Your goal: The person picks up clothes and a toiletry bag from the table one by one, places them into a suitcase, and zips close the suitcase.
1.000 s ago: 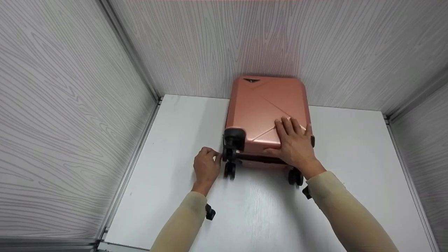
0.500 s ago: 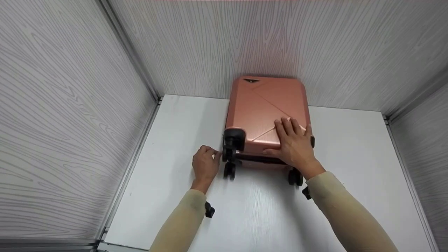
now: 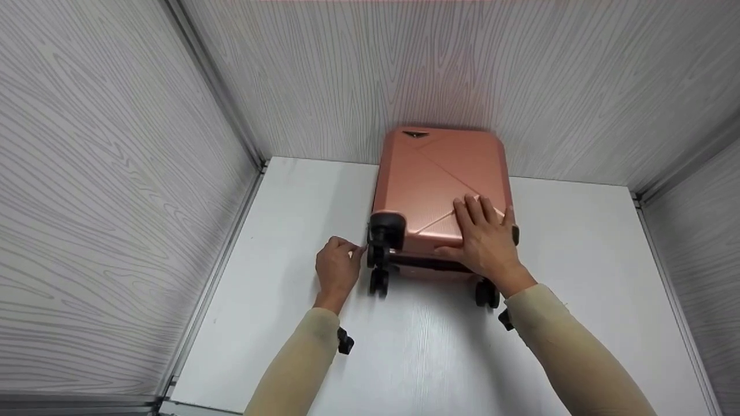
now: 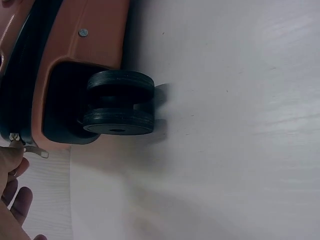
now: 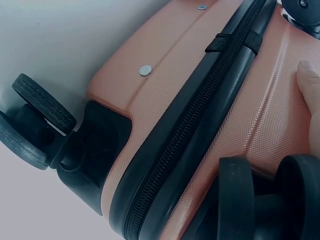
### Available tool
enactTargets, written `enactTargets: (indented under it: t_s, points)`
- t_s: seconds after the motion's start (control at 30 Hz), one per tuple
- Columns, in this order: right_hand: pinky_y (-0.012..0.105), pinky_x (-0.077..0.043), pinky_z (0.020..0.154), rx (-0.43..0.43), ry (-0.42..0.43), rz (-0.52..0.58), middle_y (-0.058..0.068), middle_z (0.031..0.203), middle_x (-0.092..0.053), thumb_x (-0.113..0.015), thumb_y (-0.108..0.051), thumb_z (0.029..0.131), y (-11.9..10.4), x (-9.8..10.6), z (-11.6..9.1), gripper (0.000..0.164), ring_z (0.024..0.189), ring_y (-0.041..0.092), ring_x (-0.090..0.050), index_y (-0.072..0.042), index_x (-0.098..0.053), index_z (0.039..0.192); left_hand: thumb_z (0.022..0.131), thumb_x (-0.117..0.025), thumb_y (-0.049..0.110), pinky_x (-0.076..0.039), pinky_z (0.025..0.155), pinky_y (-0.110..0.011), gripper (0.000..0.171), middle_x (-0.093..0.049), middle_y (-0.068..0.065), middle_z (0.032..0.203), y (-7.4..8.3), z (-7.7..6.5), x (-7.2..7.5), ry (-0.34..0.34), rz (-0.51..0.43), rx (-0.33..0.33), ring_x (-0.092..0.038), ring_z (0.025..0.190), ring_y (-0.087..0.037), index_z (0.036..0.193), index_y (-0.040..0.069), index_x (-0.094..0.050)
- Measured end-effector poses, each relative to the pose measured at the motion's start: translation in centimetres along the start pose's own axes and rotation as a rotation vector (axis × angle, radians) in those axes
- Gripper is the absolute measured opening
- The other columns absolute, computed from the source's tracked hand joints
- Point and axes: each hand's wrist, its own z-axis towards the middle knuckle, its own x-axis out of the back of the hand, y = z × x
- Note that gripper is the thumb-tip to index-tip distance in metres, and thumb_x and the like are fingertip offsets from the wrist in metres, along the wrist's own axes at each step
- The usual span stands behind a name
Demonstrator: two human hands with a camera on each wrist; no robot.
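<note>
A rose-pink hard-shell suitcase [image 3: 439, 173] lies flat on the white surface, its wheeled end toward me. At its near left corner, beside the black wheels [image 3: 379, 254], my left hand [image 3: 336, 267] pinches a zipper pull. In the left wrist view, the metal zipper slider [image 4: 14, 136] shows at the thumb tip, and a metal tab [image 4: 37, 151] sticks out past the fingers. My right hand [image 3: 488, 245] rests spread on the lid near its front right corner, thumb at the front edge. The right wrist view shows the black zipper [image 5: 187, 127] with its teeth meshed along the wheeled end.
The suitcase's far end is up against the grey wood-grain back wall [image 3: 324, 81]. Similar panels rise at left [image 3: 104, 173] and right [image 3: 702, 214]. The white surface [image 3: 289, 214] stretches out on both sides and in front.
My left hand has crept slightly away from me along the suitcase's left side, keeping its pinch on the zipper pull. The right hand and the suitcase stay practically where they were.
</note>
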Motion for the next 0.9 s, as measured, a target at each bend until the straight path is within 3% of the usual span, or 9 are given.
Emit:
enactTargets:
  t_s: [0.33,0.63,0.9]
  points:
    - [0.082,-0.016,0.117,0.0,0.015,0.002,0.017,0.172,-0.03,-0.057,-0.089,0.084,0.0,-0.1,0.0,0.118,0.159,0.041,-0.024,-0.012,-0.027,0.168,0.089,-0.087,0.024,-0.057,0.072,-0.046,0.019,-0.068,-0.008,0.088,-0.3,1.3,0.0,-0.028,0.009,0.011,-0.07,0.077,-0.031,0.082,0.006,-0.083]
    - [0.081,-0.015,0.118,-0.004,0.01,0.006,0.015,0.172,-0.029,-0.058,-0.088,0.084,0.0,0.0,0.1,0.117,0.16,0.04,-0.023,-0.013,-0.026,0.168,0.092,-0.084,0.029,-0.058,0.075,-0.046,0.023,-0.068,-0.009,0.089,-0.3,2.8,-0.1,-0.059,0.085,-0.001,-0.07,0.079,-0.031,0.084,0.007,-0.083]
    - [0.082,-0.013,0.117,-0.006,-0.003,0.007,0.016,0.173,-0.029,-0.058,-0.087,0.084,0.0,0.0,0.0,0.117,0.16,0.04,-0.022,-0.012,-0.026,0.168,0.097,-0.078,0.035,-0.057,0.08,-0.048,0.029,-0.069,-0.01,0.095,0.2,4.4,-0.8,-0.165,0.148,0.084,-0.071,0.087,-0.032,0.089,0.007,-0.083]
